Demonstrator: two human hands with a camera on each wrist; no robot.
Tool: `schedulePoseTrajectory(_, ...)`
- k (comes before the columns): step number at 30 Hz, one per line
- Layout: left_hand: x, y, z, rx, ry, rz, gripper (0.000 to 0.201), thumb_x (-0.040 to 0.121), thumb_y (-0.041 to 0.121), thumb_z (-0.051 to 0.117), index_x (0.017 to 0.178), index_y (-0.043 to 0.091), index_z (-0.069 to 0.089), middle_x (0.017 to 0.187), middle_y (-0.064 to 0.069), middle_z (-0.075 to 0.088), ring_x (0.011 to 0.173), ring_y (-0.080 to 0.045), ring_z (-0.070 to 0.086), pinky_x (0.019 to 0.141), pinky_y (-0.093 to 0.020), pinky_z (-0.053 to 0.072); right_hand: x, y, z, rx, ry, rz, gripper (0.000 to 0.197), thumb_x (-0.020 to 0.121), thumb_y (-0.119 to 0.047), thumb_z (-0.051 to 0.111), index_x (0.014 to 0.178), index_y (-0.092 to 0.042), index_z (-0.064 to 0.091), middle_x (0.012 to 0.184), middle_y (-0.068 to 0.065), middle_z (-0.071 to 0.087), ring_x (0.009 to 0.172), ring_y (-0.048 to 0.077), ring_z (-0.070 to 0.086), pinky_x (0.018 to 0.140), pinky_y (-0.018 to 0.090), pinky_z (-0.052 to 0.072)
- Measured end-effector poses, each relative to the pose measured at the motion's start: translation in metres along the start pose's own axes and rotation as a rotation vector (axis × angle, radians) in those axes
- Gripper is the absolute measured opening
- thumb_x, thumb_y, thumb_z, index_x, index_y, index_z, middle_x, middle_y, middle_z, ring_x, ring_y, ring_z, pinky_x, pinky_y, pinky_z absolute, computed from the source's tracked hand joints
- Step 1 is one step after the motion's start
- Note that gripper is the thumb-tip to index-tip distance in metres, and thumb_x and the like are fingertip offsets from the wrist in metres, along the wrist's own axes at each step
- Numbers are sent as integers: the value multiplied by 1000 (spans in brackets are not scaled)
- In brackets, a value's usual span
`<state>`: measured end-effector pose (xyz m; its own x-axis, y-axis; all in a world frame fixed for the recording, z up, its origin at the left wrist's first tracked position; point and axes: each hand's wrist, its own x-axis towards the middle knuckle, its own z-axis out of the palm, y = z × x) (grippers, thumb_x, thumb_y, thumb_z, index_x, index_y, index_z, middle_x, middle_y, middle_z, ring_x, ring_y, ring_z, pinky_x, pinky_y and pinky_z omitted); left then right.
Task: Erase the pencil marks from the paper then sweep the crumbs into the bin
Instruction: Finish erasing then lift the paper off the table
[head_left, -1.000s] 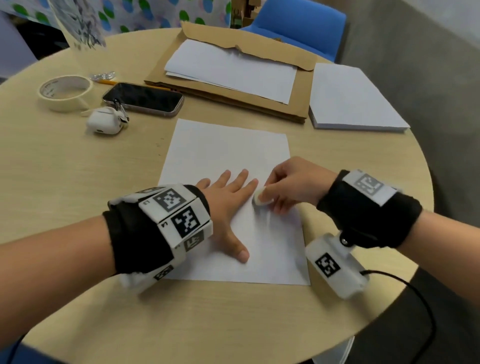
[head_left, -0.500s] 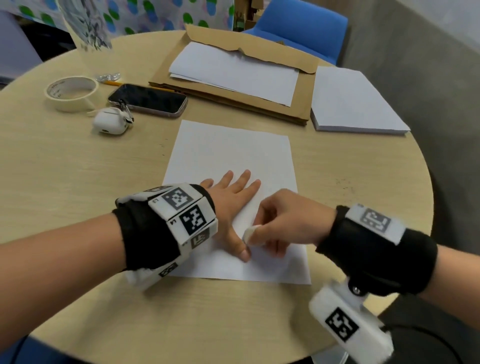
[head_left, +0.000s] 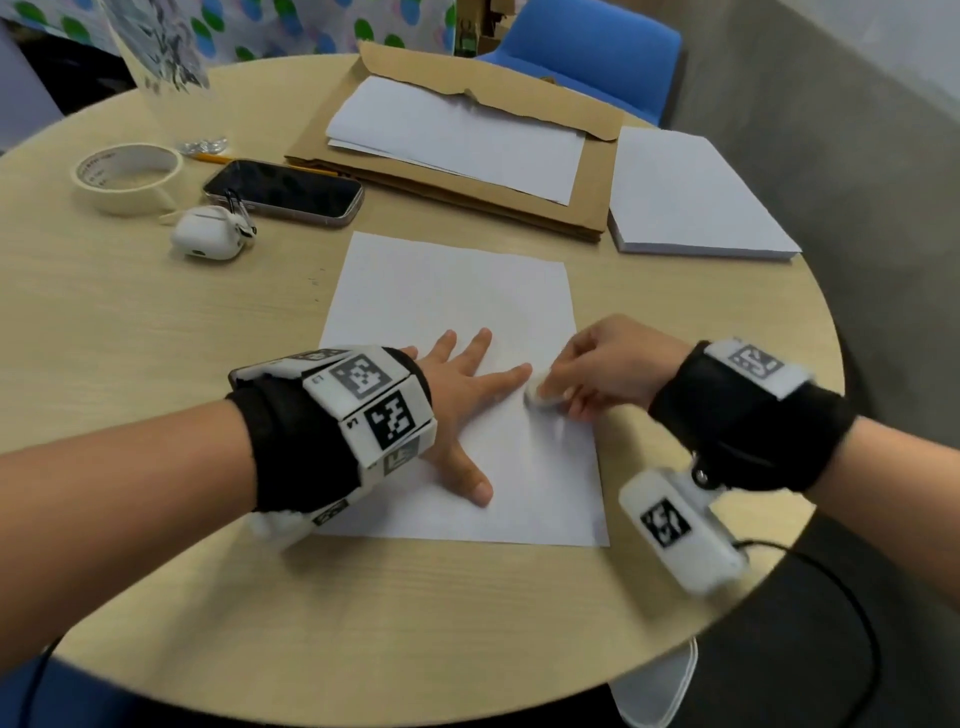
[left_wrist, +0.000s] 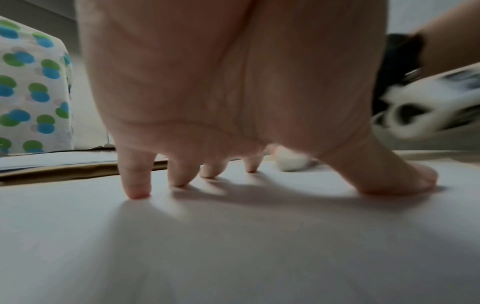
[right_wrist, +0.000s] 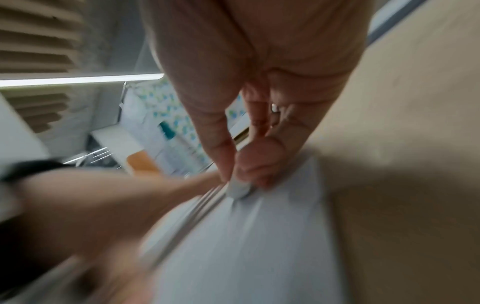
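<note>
Currently: left hand (head_left: 457, 395) flat, fingers spread, pinning paper (head_left: 447, 291); right hand (head_left: 597, 369) pinches eraser (head_left: 540, 393). Risk: hard rubbing near paper's right edge creases it.

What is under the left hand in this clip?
The left hand lies spread, fingertips and thumb pressing on the white paper sheet, which lies on the round wooden table. Whether pencil marks remain beneath the palm is covered.
</note>
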<state>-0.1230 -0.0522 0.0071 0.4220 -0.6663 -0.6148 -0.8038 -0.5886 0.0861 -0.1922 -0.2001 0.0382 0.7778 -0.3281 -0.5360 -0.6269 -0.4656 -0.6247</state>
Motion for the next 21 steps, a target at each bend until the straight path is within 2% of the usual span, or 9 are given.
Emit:
schedulePoseTrajectory(2, 0, 1, -1, -2, -17, -4, 124, 61, 65, 70, 139, 45, -25, 151, 0, -32, 143, -30, -20, 116, -56, 3, 0, 1, -2, 27, 48, -16, 10, 76, -8, 74, 78, -6, 64, 66, 7, 65, 51, 12, 60, 49, 19, 52)
schedulePoseTrajectory(4, 0, 2, -2, 2, -27, -9, 125, 61, 64, 71, 139, 46, -25, 151, -1, -33, 143, -31, -20, 115, -57, 5, -11, 12, 9, -64, -69, -60, 11, 76, -9, 73, 76, -7, 63, 61, 7, 65, 49, 13, 61, 50, 21, 52)
schedulePoseTrajectory(7, 1, 3, -3, 22, -46, -18, 127, 59, 65, 71, 138, 46, -27, 150, -1, -35, 142, -32, -21, 114, -59, 6, -28, 19, 18, -148, -285, -37, 14, 74, -8, 75, 72, -10, 62, 52, 0, 64, 43, 10, 59, 47, 20, 49)
schedulePoseTrajectory(8, 1, 3, -3, 31, -55, -18, 128, 58, 66, 71, 137, 46, -28, 150, -2, -36, 142, -33, -22, 114, -59, 6, -27, 20, 14, -145, -275, -27, 14, 73, -7, 76, 71, -11, 62, 51, -2, 63, 43, 8, 58, 46, 19, 48)
schedulePoseTrajectory(11, 1, 4, -3, 47, -69, -15, 130, 56, 68, 71, 135, 47, -30, 149, -3, -36, 141, -35, -22, 114, -60, 7, -18, 21, -2, -41, -62, -44, 14, 72, -4, 76, 71, -8, 63, 56, 2, 63, 44, 9, 58, 45, 17, 48)
schedulePoseTrajectory(12, 0, 4, -3, 48, -70, -15, 130, 56, 68, 70, 135, 47, -30, 149, -3, -36, 141, -36, -22, 114, -60, 7, -20, 23, -2, -22, -31, -72, 14, 72, -4, 76, 72, -6, 62, 56, 4, 63, 44, 10, 58, 44, 18, 48)
schedulePoseTrajectory(14, 1, 4, -4, 49, -70, -17, 130, 56, 68, 71, 136, 47, -30, 149, -3, -36, 141, -35, -22, 114, -60, 7, -28, 34, 5, -64, -79, -123, 13, 73, -5, 75, 72, -7, 62, 51, 0, 62, 42, 10, 57, 44, 19, 48)
schedulePoseTrajectory(17, 1, 5, -3, 49, -71, -20, 130, 56, 67, 71, 136, 46, -30, 149, -3, -36, 141, -35, -23, 114, -60, 7, -42, 42, 12, -138, -238, -97, 14, 73, -7, 75, 71, -14, 63, 47, -4, 62, 41, 7, 57, 46, 18, 47)
schedulePoseTrajectory(21, 1, 6, -3, 64, -71, -25, 129, 57, 66, 71, 136, 47, -30, 149, -3, -36, 141, -35, -23, 114, -60, 7, -33, 37, 3, -71, -97, -109, 14, 72, -9, 77, 71, -11, 64, 51, -2, 63, 46, 11, 58, 48, 19, 49)
